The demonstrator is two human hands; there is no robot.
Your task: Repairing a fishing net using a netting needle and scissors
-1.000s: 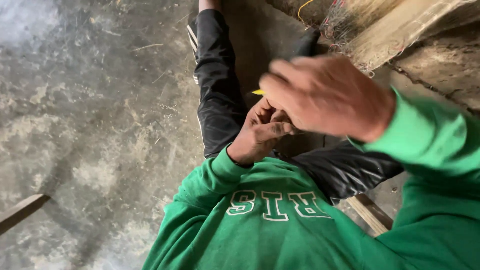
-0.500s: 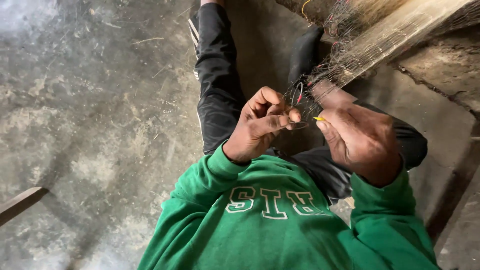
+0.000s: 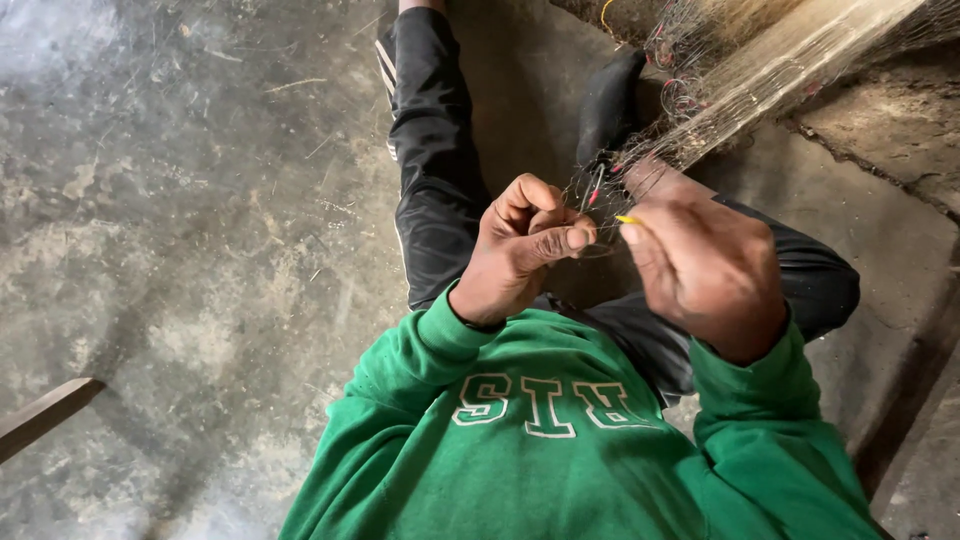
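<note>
Head view, looking down. A seated person in a green sweatshirt (image 3: 540, 450) and black trousers (image 3: 435, 170) is seen on a grey concrete floor (image 3: 180, 200), one leg stretched toward the top of the frame.

Left hand (image 3: 520, 250): fingers curled tight, thumb pressed against the forefinger. A pinch is made on strands of a fine fishing net (image 3: 770, 70) at the point where the mesh gathers, just above the lap. The grip is narrow and closed on the mesh.

Right hand (image 3: 700, 265): seen from the back, so the fingertips are mostly hidden. A small yellow tip (image 3: 627, 219) is seen at its fingertips, apparently pinched there; what tool it belongs to cannot be told. The tip is directed toward the left hand's pinch, and the two are close but not touching.

Net: its long axis is observed to run diagonally from the pinch point up and to the right, toward the frame's top edge, where it passes over a raised concrete ledge (image 3: 880, 130). A small red piece (image 3: 597, 190) is noted in the mesh just above the left thumb.

Relation recorded: the gathered mesh lies between the two hands, held by the left, with the right hand's yellow tip beside it on the right.

A wooden strip (image 3: 45, 415) lies well apart at lower left.
</note>
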